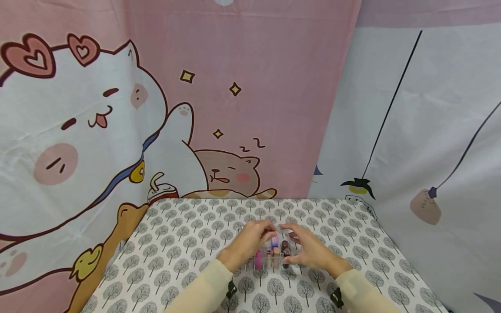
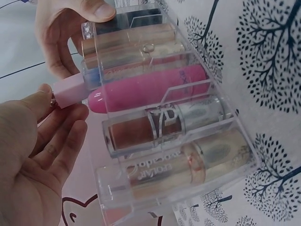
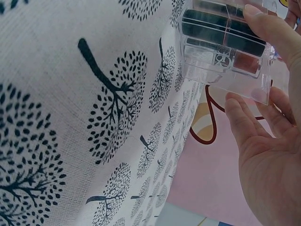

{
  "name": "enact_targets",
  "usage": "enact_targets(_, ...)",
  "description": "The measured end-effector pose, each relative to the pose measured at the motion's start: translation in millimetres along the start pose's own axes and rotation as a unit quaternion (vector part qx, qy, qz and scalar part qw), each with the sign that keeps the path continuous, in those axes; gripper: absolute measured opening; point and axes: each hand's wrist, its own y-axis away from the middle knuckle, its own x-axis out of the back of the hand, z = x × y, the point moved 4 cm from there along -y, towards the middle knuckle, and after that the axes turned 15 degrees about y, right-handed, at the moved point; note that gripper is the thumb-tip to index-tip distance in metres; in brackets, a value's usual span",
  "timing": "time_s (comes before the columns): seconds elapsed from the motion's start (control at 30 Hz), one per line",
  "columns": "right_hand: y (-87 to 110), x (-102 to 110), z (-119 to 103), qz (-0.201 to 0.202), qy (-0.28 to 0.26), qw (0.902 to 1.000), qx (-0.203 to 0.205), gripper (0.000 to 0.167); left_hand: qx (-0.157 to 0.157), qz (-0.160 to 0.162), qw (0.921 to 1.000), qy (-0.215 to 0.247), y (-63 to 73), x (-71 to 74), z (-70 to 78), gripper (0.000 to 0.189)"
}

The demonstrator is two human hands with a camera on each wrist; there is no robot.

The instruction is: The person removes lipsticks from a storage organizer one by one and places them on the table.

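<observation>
A clear plastic lipstick organizer (image 3: 211,84) stands on the patterned cloth, filled with several lip products. My left hand (image 1: 250,239) is over its left rear part, thumb and fingertips pinching the pale pink cap (image 2: 70,89) of a lip gloss tube whose lower end is among the others. My right hand (image 1: 309,248) grips the organizer's right end, thumb at the front beside a dark tube (image 3: 221,32), fingers toward the back. A bright magenta lipstick tube (image 2: 146,89) is in the front row, beside clear tubes with brownish contents (image 2: 136,134).
The table is covered with a white cloth (image 1: 176,234) printed with grey trees. Behind it hangs a pink curtain (image 1: 274,108) with cartoon animals, and a pale curtain (image 1: 450,130) is on the right.
</observation>
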Motion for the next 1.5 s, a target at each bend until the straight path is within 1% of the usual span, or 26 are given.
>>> enact_targets(0.2,-0.8,0,1,0.000,-0.001,1.0000,0.001,0.110,-0.016,0.011,0.9998,0.000,-0.1,6.1,4.7,0.018)
enact_targets(0.37,-0.6,1,0,0.003,0.003,1.0000,0.005,0.110,-0.028,0.028,0.9992,0.003,0.5,11.6,7.8,0.019)
enact_targets(0.6,-0.6,0,2,0.002,0.005,1.0000,0.005,0.109,-0.051,0.049,0.9974,-0.016,3.5,21.0,10.6,0.020)
enact_targets(0.73,-1.0,0,2,0.005,0.008,0.9999,0.006,0.108,-0.058,0.057,0.9966,-0.012,5.7,28.2,9.0,0.020)
enact_targets(0.9,-0.7,-1,3,0.000,0.004,1.0000,0.001,0.110,-0.073,0.071,0.9946,-0.021,9.5,37.6,5.1,0.019)
enact_targets(1.13,-0.5,0,3,0.001,0.010,0.9999,-0.009,0.111,-0.107,0.105,0.9881,-0.034,15.8,51.6,3.1,0.016)
enact_targets(1.37,0.7,-1,2,-0.004,0.004,1.0000,-0.006,0.110,-0.117,0.120,0.9853,-0.034,22.2,65.2,-2.9,0.016)
enact_targets(1.5,0.0,-1,3,-0.001,0.000,1.0000,-0.001,0.109,-0.130,0.139,0.9807,-0.043,25.7,75.0,-6.4,0.016)
